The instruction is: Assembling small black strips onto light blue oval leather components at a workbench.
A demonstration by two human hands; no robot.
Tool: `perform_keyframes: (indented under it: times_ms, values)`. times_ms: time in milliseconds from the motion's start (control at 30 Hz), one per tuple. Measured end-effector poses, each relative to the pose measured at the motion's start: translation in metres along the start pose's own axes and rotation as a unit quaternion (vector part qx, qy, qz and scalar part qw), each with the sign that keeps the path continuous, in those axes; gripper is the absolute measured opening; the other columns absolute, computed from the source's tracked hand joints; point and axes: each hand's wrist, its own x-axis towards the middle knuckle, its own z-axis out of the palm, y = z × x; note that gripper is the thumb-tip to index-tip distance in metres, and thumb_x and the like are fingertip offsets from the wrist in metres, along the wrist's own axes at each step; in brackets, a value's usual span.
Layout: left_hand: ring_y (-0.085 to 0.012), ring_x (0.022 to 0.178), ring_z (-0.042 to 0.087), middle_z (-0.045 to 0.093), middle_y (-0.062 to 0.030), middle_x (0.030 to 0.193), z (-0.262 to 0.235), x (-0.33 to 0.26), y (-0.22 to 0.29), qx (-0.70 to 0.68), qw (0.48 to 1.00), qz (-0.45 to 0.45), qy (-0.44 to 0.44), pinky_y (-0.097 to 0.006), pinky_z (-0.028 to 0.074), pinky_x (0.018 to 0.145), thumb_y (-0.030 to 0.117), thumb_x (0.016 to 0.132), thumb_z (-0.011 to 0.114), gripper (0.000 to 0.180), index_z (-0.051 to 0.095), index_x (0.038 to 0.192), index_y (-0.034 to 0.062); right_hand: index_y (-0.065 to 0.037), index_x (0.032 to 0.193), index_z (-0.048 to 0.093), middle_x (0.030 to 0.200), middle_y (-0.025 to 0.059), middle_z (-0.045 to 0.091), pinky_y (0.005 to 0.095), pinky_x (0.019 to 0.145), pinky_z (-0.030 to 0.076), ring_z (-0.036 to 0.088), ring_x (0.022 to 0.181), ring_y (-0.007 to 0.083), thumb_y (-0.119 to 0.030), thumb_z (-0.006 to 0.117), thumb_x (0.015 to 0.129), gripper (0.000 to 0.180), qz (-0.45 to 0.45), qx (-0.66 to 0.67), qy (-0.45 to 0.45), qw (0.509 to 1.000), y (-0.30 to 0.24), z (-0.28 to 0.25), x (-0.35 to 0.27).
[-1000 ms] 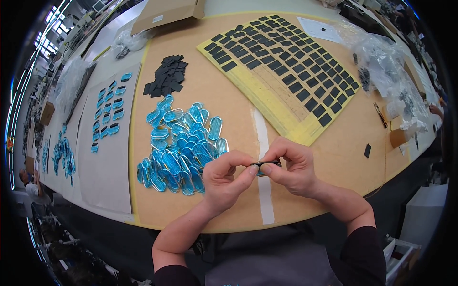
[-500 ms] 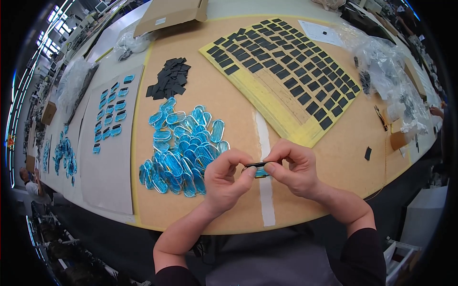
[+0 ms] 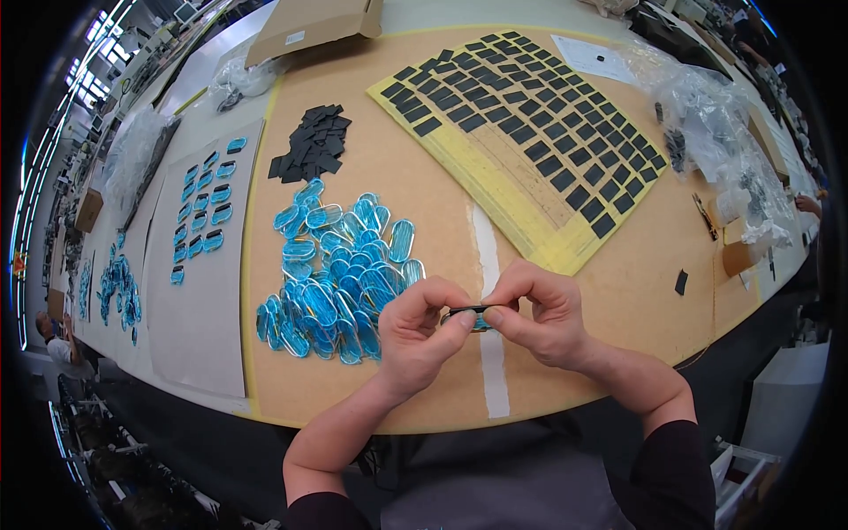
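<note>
Between both hands, just above the table near its front edge, is a blue oval piece (image 3: 481, 324) with a black strip (image 3: 478, 308) along its upper edge. My left hand (image 3: 422, 331) pinches its left end between thumb and index finger. At the other end my right hand (image 3: 543, 320) grips it the same way, thumb pressing close to the left thumb. Fingertips hide much of the piece. Left of the hands lies a heap of similar blue ovals (image 3: 329, 287) with shiny rims. Behind that heap sits a pile of black rectangular patches (image 3: 311, 143).
A yellow-edged board (image 3: 556, 250) bears rows of black rectangles at back right. On the left, a grey sheet (image 3: 199, 327) carries blue ovals with black strips. A cardboard box (image 3: 322, 22), plastic bags (image 3: 720, 132) and a loose black patch (image 3: 681, 283) lie around.
My thumbs have come slightly closer together on the black strip, and the held piece has tilted a little. Both hands keep their grip in almost the same place.
</note>
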Motion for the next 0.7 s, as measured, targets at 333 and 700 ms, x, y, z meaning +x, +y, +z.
perform_keyframes:
  times_ms: [333, 700]
  values:
    - [-0.0072, 0.079, 0.055, 0.059, -0.0037, 0.088, -0.001, 0.002, 0.003, 0.057, 0.998, -0.020, 0.010, -0.022, 0.045, 0.070, -0.003, 0.088, 0.059, 0.009, 0.056, 0.097, -0.0002, -0.001, 0.085, 0.065, 0.078, 0.0006, 0.063, 0.0206, 0.061, 0.042, 0.053, 0.069, 0.0047, -0.005, 0.069, 0.085, 0.005, 0.047, 0.027, -0.018, 0.998, 0.000, 0.002, -0.001]
    - [-0.0063, 0.079, 0.058, 0.063, -0.0017, 0.090, 0.002, 0.010, 0.003, -0.014, 0.994, -0.096, 0.054, -0.021, 0.048, 0.074, 0.008, 0.095, 0.059, 0.011, 0.057, 0.101, -0.0005, -0.004, 0.091, 0.059, 0.080, -0.0001, 0.062, 0.0201, 0.065, 0.044, 0.055, 0.071, 0.0046, -0.010, 0.064, 0.090, 0.008, 0.211, 0.167, 0.016, 0.963, -0.001, -0.003, 0.007]
